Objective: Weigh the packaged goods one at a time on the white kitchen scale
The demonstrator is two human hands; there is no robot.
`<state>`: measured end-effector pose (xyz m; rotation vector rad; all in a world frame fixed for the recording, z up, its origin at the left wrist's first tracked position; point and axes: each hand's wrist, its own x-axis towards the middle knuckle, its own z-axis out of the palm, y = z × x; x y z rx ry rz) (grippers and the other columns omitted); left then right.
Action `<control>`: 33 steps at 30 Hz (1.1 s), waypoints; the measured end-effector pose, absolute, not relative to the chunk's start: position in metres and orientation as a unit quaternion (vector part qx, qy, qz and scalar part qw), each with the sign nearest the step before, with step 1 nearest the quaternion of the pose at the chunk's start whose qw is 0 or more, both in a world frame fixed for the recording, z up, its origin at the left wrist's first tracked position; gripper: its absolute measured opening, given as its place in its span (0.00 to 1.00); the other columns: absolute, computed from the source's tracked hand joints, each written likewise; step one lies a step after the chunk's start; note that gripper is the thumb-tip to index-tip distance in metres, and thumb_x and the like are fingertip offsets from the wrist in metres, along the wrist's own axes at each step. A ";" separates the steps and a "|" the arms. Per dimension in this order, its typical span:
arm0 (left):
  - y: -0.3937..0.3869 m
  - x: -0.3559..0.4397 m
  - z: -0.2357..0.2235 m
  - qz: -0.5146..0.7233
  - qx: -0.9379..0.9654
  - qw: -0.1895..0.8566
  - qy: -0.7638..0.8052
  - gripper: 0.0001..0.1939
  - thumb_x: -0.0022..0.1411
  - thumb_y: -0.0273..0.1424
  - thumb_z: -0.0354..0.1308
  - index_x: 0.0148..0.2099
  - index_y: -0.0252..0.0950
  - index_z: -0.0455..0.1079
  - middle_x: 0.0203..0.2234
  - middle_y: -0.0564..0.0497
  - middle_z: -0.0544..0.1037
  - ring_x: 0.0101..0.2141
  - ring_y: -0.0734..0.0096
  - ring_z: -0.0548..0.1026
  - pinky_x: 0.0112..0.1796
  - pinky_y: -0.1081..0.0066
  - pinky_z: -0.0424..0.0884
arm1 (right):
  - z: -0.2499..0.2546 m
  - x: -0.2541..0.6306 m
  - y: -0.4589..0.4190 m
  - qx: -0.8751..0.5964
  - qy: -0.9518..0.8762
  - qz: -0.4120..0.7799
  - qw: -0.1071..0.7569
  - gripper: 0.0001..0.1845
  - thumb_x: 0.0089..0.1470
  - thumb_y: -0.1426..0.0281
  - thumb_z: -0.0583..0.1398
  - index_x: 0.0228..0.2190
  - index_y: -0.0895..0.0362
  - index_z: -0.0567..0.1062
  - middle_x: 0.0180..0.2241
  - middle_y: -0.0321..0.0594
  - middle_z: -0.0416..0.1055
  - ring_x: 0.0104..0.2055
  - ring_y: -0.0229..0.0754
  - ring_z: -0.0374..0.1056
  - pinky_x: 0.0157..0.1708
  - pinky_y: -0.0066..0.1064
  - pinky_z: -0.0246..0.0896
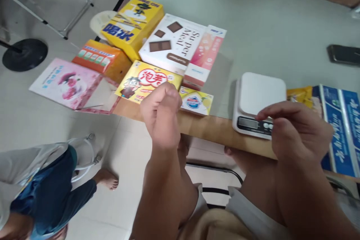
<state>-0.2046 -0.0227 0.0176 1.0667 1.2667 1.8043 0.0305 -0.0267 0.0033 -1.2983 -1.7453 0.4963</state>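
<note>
My left hand (161, 114) is a closed fist held above the table edge, with nothing showing in it. Behind it are a yellow candy box (152, 78) with red lettering and a small yellow soap box (196, 101). A white kitchen scale (260, 95) with a bare platform sits at the table's front edge. Over its lower right corner hovers my right hand (302, 131), index finger stretched toward the display (247, 122) and thumb apart below. No object is visible in that hand; whether the fingertip touches the scale, I cannot tell.
Further left stand a white Super Meal box (171, 43), a pink-white carton (206, 56), a yellow box (133, 22), an orange box (101, 58) and a pink box (66, 82). Blue packs (339, 127) lie right, a phone (344, 54) beyond. Another person (50, 191) sits at lower left.
</note>
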 end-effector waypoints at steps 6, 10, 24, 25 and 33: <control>-0.021 -0.130 0.016 0.591 0.586 0.401 0.383 0.19 0.69 0.31 0.55 0.25 0.39 0.57 0.18 0.55 0.59 0.22 0.73 0.57 0.25 0.65 0.54 | 0.001 0.074 -0.028 -0.551 -0.686 0.078 0.468 0.05 0.61 0.70 0.60 0.33 0.51 0.76 0.30 0.38 0.77 0.34 0.46 0.75 0.35 0.39 0.68; -0.013 -0.074 0.013 0.481 0.693 0.389 0.372 0.17 0.66 0.29 0.57 0.25 0.40 0.57 0.18 0.58 0.62 0.21 0.75 0.61 0.24 0.70 0.59 | 0.000 0.114 -0.037 -0.588 -0.682 0.025 0.434 0.05 0.61 0.69 0.58 0.36 0.51 0.75 0.35 0.43 0.78 0.39 0.52 0.76 0.41 0.46 0.71; 0.016 0.100 0.006 0.338 0.845 0.305 0.282 0.11 0.65 0.29 0.58 0.50 0.39 0.73 0.51 0.43 0.82 0.54 0.56 0.78 0.57 0.57 0.73 | 0.008 0.234 -0.067 -0.742 -0.602 0.082 0.284 0.24 0.58 0.69 0.57 0.56 0.54 0.71 0.54 0.55 0.73 0.57 0.63 0.71 0.58 0.61 0.67; 0.017 0.110 0.007 0.322 0.854 0.306 0.272 0.12 0.66 0.30 0.57 0.51 0.38 0.73 0.51 0.43 0.81 0.54 0.56 0.78 0.58 0.56 0.73 | 0.009 0.239 -0.072 -0.749 -0.594 0.084 0.282 0.25 0.58 0.69 0.57 0.57 0.55 0.71 0.55 0.56 0.72 0.59 0.63 0.70 0.60 0.61 0.66; 0.039 0.189 -0.006 0.179 0.914 0.225 0.287 0.15 0.64 0.30 0.56 0.52 0.37 0.73 0.51 0.40 0.81 0.64 0.43 0.70 0.68 0.44 0.59 | 0.005 0.263 -0.091 -0.766 -0.538 0.111 0.334 0.35 0.56 0.70 0.59 0.65 0.55 0.63 0.61 0.59 0.66 0.64 0.65 0.65 0.64 0.64 0.64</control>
